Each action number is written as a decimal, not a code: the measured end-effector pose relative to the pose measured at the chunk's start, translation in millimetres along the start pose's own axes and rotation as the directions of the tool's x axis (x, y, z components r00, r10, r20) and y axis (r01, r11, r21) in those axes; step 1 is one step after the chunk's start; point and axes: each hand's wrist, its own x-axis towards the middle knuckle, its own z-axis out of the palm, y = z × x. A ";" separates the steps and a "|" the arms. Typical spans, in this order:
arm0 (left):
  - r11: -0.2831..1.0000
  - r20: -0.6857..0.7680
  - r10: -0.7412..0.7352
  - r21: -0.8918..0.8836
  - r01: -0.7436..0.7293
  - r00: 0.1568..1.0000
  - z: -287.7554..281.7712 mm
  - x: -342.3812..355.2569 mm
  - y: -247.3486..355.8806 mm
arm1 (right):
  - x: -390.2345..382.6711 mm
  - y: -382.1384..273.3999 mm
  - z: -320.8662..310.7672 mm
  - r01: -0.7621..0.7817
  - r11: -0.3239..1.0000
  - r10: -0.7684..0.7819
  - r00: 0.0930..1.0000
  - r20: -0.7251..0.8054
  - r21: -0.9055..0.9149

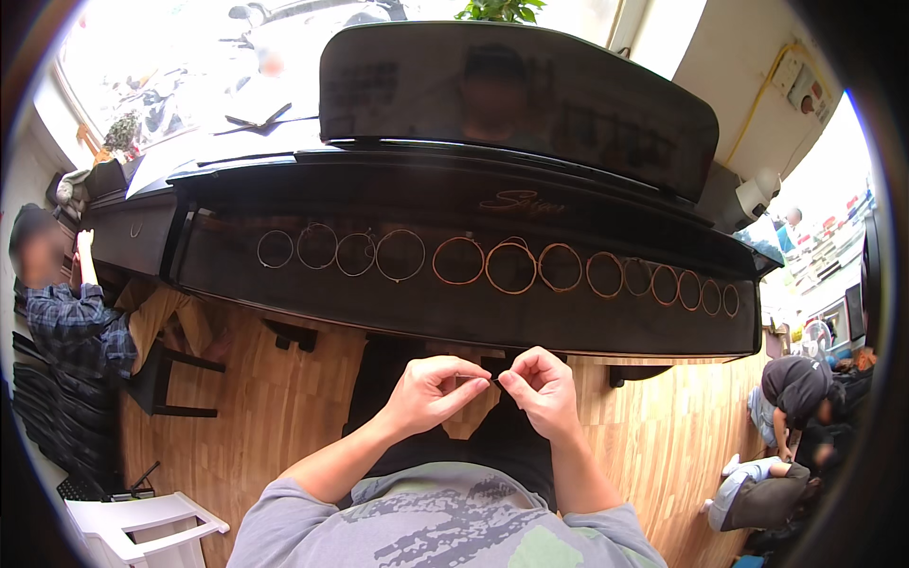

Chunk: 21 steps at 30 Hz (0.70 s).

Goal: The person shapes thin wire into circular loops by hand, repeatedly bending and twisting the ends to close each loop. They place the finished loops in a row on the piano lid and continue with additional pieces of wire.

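Observation:
A row of coiled strings (511, 240), some silver and some copper-coloured, lies along the closed lid over the keys of a black piano (492, 322). Just in front of the piano's edge, my left hand (431, 396) and my right hand (542, 396) face each other with thumbs and index fingers pinched. A very thin strand (495, 380), apparently wire, runs between the fingertips of both hands; its full shape is too small to make out.
A person in plaid (66, 327) sits left on a dark chair (185, 383). A white wooden piece (142, 525) stands lower left. Two people (791, 398) bend down at the right. The raised top panel (606, 114) stands behind the strings, near a window and a plant (497, 9).

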 end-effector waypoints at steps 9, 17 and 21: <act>0.971 0.023 -0.090 -0.220 0.092 0.996 1.0 -2.7 -2.2 | -3.6 -4.9 -7.6 -0.104 0.963 0.072 0.988 0.134 0.248; 0.986 0.067 -0.047 -0.157 0.057 0.997 0.3 -3.7 3.3 | -5.7 -5.6 0.8 0.005 1.000 -0.005 0.989 0.148 -0.005; 0.992 0.065 -0.041 -0.117 0.048 0.997 1.6 -3.2 1.4 | -6.7 -6.5 3.1 0.069 0.981 -0.046 0.991 0.128 -0.179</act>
